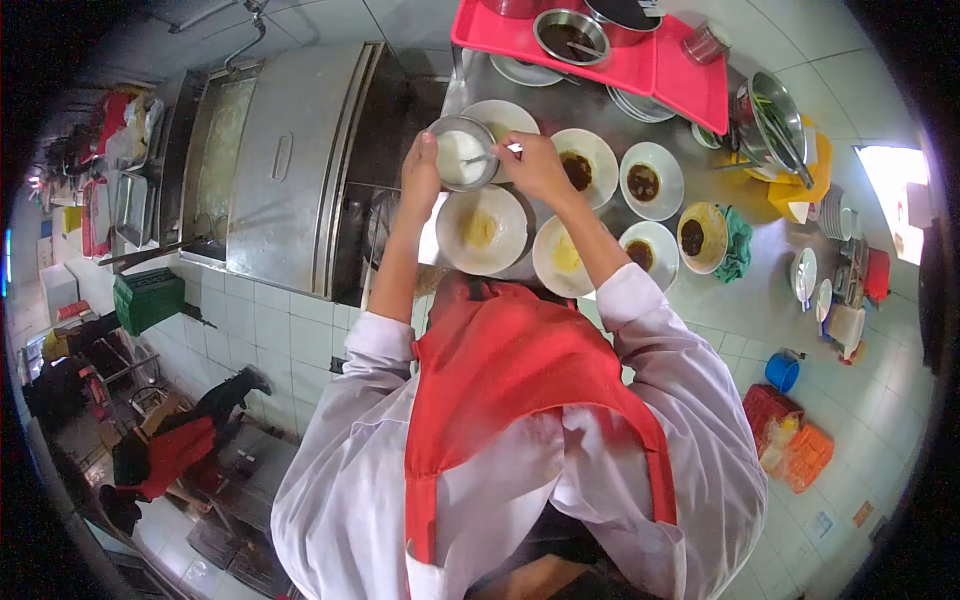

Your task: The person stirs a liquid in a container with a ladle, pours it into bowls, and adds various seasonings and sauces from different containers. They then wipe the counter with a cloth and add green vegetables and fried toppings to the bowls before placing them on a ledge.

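Observation:
My left hand (421, 165) grips a small steel bowl (461, 152) filled with white powder, held above the counter. My right hand (532, 163) holds a spoon (487, 157) whose tip dips into that bowl. Just below the hands stand two white bowls with yellow contents, one (482, 230) under the left hand and one (562, 258) under the right forearm. Beyond them are several white bowls with dark sauce, such as one (584, 166) right of my right hand. I wear a white jacket and a red apron (505, 375).
A red tray (640, 60) with steel bowls sits at the counter's far end. A steel pot (765, 125) stands on a yellow block at right, a green cloth (738, 245) beside a bowl. A steel lidded cooker (285, 165) lies left. Another person in red (175, 450) crouches lower left.

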Demonstrator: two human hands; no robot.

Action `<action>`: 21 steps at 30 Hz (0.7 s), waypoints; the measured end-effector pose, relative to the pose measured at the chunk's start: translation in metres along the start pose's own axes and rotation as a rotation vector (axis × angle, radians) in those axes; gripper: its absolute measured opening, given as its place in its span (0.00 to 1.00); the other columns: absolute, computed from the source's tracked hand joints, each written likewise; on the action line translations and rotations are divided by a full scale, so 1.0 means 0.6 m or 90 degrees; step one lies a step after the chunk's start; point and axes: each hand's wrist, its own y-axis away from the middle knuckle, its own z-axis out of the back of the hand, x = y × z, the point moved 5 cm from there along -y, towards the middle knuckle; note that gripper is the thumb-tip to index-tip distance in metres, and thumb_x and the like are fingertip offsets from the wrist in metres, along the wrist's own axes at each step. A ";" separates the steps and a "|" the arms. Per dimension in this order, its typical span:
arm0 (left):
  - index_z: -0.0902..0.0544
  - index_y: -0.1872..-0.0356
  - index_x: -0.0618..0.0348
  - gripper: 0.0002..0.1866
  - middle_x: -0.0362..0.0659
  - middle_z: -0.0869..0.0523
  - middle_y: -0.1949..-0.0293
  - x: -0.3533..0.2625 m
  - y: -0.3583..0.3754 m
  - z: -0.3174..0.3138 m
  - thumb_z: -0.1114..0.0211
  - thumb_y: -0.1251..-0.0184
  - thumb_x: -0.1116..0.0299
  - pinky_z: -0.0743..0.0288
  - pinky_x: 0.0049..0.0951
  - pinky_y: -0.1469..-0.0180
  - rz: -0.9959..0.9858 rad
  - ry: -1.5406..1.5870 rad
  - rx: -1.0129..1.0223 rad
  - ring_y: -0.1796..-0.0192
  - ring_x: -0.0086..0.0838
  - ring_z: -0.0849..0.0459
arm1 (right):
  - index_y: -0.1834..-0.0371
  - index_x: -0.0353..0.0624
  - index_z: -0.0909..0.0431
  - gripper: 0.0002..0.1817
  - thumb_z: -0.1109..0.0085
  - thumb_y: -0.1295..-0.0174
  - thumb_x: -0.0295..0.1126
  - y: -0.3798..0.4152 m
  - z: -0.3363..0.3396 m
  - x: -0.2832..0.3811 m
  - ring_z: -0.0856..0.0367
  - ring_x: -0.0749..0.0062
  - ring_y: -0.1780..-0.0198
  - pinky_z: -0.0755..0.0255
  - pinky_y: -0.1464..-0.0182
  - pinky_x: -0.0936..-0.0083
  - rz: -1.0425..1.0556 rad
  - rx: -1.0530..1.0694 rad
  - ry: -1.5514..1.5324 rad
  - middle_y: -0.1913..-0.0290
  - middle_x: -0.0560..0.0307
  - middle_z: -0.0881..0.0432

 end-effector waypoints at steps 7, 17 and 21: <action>0.24 0.45 0.66 0.26 0.47 0.19 0.52 0.035 -0.013 0.017 0.56 0.23 0.51 0.30 0.29 0.47 0.059 0.061 0.012 0.50 0.29 0.22 | 0.66 0.36 0.17 0.16 0.38 0.41 0.41 -0.009 0.019 -0.040 0.22 0.65 0.72 0.29 0.64 0.67 -0.078 0.032 -0.143 0.74 0.45 0.18; 0.25 0.43 0.67 0.26 0.51 0.19 0.50 -0.002 0.006 0.053 0.57 0.23 0.53 0.30 0.32 0.44 0.076 0.002 -0.064 0.48 0.33 0.21 | 0.68 0.36 0.18 0.11 0.42 0.41 0.34 0.008 0.082 -0.001 0.19 0.47 0.69 0.28 0.65 0.57 -0.017 -0.171 0.075 0.71 0.40 0.18; 0.25 0.44 0.68 0.27 0.50 0.19 0.49 0.020 0.008 0.027 0.57 0.22 0.51 0.30 0.31 0.44 0.010 -0.009 0.020 0.48 0.33 0.21 | 0.66 0.38 0.17 0.12 0.42 0.41 0.36 0.031 0.036 0.042 0.19 0.47 0.70 0.27 0.65 0.58 0.060 -0.087 0.062 0.72 0.41 0.18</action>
